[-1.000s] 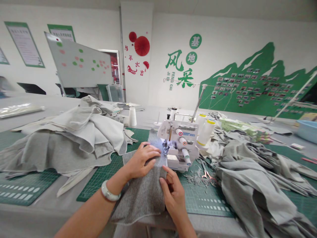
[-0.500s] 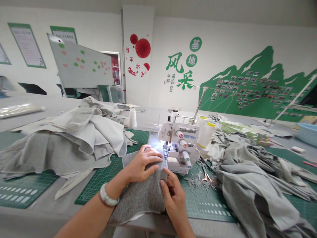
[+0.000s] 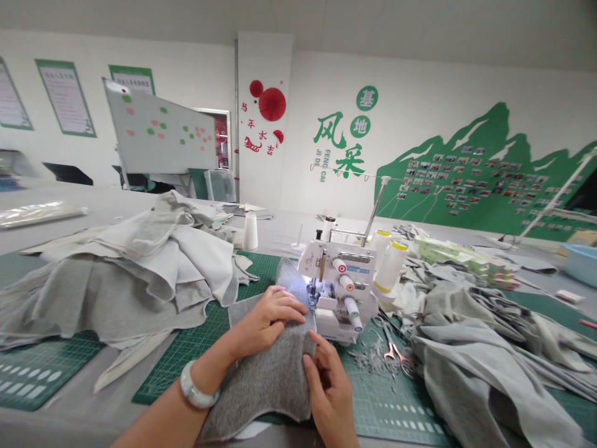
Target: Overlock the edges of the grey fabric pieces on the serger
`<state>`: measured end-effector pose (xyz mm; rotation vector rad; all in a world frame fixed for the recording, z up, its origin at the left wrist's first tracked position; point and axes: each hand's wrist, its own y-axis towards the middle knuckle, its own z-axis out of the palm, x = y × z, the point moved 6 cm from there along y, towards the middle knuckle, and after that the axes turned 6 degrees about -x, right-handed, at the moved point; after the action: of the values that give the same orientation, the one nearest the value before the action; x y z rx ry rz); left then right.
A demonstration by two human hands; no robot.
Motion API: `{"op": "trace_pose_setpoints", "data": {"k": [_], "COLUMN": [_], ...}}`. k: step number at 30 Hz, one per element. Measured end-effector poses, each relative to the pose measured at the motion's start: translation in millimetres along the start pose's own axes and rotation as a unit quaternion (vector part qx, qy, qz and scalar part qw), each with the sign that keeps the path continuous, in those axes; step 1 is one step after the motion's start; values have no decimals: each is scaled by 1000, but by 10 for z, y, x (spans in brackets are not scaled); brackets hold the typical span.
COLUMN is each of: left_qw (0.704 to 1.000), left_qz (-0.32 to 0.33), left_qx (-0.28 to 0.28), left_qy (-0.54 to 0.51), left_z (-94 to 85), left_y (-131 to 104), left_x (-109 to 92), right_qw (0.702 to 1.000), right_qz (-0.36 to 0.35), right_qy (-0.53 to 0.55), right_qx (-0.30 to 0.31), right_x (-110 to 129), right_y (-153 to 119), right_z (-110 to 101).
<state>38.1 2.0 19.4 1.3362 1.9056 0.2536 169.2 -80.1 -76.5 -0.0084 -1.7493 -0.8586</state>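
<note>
A piece of grey fabric (image 3: pixel 275 379) runs under the lit needle area of a white overlock sewing machine (image 3: pixel 338 286). My left hand (image 3: pixel 268 317) lies flat on the fabric, fingers stretched toward the presser foot. Lower down, my right hand (image 3: pixel 329 386) pinches the fabric's right edge between thumb and fingers. Just right of the machine, scissors (image 3: pixel 395 356) with copper-coloured handles lie beside grey fabric trimmings (image 3: pixel 373 359). Large thread cones (image 3: pixel 392 266) stand behind the machine's right side.
On the left, a pile of grey and cream fabric pieces (image 3: pixel 121 267) covers part of the green cutting mat (image 3: pixel 163 367). Another heap of grey fabric (image 3: pixel 485 348) lies at right. A white thread cone (image 3: pixel 250 231) stands behind; a blue basin (image 3: pixel 581 261) sits far right.
The whole view has tilted slightly, so the scene sits lower in the frame. Both hands keep about the same places on the fabric, beside the machine.
</note>
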Motion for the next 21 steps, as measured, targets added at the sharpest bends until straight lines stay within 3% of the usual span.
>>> {"op": "trace_pose_setpoints", "data": {"k": [9, 21], "left_qw": [998, 999], "left_qz": [-19, -26], "left_qx": [3, 17], "left_qy": [53, 35], "left_z": [-23, -53], "left_y": [-5, 2], "left_x": [-28, -25], "right_qw": [1000, 997], "right_qz": [15, 47], "right_qy": [14, 46], "right_qx": [5, -37], "right_x": [-92, -126], "right_y": [-9, -43], "right_z": [10, 46]}}
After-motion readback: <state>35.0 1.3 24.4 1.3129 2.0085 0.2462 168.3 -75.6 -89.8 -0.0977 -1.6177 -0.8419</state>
